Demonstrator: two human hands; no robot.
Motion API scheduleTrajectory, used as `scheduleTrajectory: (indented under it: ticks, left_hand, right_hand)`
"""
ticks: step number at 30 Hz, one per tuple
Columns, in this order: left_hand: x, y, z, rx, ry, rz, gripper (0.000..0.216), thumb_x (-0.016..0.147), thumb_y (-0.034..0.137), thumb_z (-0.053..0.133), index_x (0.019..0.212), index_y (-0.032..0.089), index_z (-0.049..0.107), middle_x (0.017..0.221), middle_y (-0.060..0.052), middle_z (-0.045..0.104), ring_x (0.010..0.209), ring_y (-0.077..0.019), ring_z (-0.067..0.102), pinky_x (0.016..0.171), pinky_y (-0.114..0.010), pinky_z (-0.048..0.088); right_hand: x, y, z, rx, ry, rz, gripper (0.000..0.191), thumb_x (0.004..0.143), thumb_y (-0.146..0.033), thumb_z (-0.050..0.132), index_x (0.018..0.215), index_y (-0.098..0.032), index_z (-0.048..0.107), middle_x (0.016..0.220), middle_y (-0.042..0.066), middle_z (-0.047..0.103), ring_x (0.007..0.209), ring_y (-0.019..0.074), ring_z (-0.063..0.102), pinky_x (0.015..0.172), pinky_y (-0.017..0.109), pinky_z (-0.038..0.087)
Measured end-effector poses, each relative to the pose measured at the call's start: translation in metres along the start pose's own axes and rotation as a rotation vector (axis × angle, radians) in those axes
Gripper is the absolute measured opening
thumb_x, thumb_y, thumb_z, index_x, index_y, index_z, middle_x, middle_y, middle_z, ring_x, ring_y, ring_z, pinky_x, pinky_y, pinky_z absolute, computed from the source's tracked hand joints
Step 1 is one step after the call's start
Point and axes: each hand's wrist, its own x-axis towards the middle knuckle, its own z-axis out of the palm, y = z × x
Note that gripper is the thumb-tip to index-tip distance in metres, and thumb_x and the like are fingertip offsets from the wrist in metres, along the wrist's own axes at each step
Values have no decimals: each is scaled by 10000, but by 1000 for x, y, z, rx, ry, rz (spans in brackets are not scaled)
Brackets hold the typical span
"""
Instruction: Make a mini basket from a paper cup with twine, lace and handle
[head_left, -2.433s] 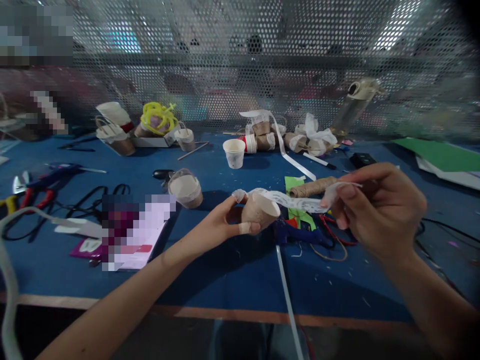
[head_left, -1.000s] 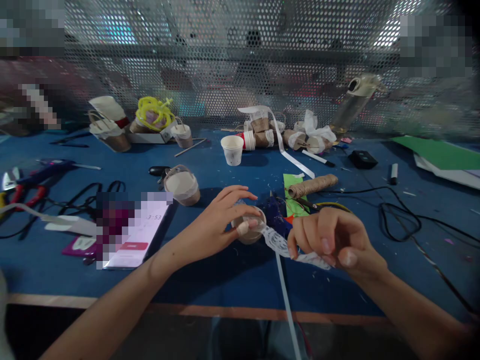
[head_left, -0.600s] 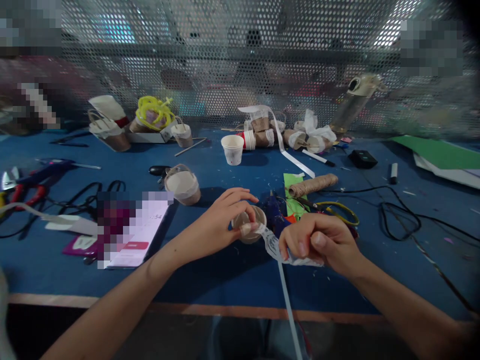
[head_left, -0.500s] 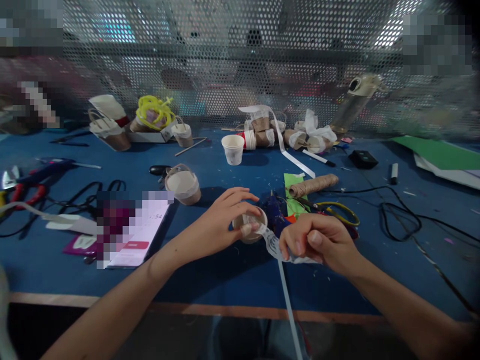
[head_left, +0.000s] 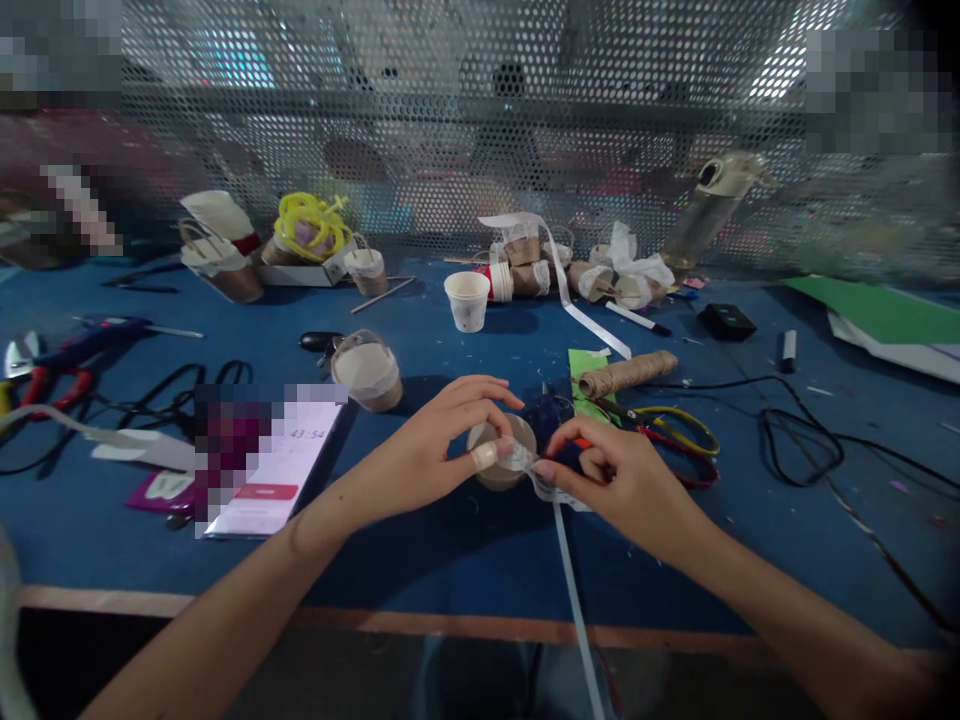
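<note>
Lace strip (head_left: 553,491) pinched by right hand (head_left: 616,482) touches round brown paper cup (head_left: 495,478).

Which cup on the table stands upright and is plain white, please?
The white cup mid-table; the rest, like the brown cup in the left hand, are brown-wrapped or tipped over.

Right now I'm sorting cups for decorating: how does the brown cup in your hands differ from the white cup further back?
The brown cup is tan; the white cup is white. The left hand grips the brown cup while the right hand pinches a lace strip at its rim; the white cup stands untouched and bare. Both are small cups, open end up.
</note>
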Motion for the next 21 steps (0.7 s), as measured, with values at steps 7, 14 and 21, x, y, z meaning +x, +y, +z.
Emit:
scheduleTrajectory:
  ticks: [7,14,21]
  left_hand:
    - [-5,10,-17,-48,8,72,99,962,270,618,900,208,664,930,-32,684,955,-192,616,1034,-397,456]
    - [-11,8,-38,-101,-253,62,88,937,282,658,909,238,729,877,-10,751,874,-180,656,881,-303,492]
    - [-11,5,-42,-51,-378,-1,40,924,265,666,931,259,705,884,33,763,883,-165,668,872,-266,460]
  right_hand:
    - [-2,-3,-2,89,-145,-50,267,903,-449,682,833,-191,673,590,-48,520,492,84,397,461,245,278]
    - [-1,-8,-5,119,-81,-366,92,905,-279,706,850,-209,682,885,38,640,837,163,622,758,297,493]
    - [-2,-4,1,114,-120,-321,108,922,-311,689,895,-211,661,786,10,691,686,133,622,645,256,483]
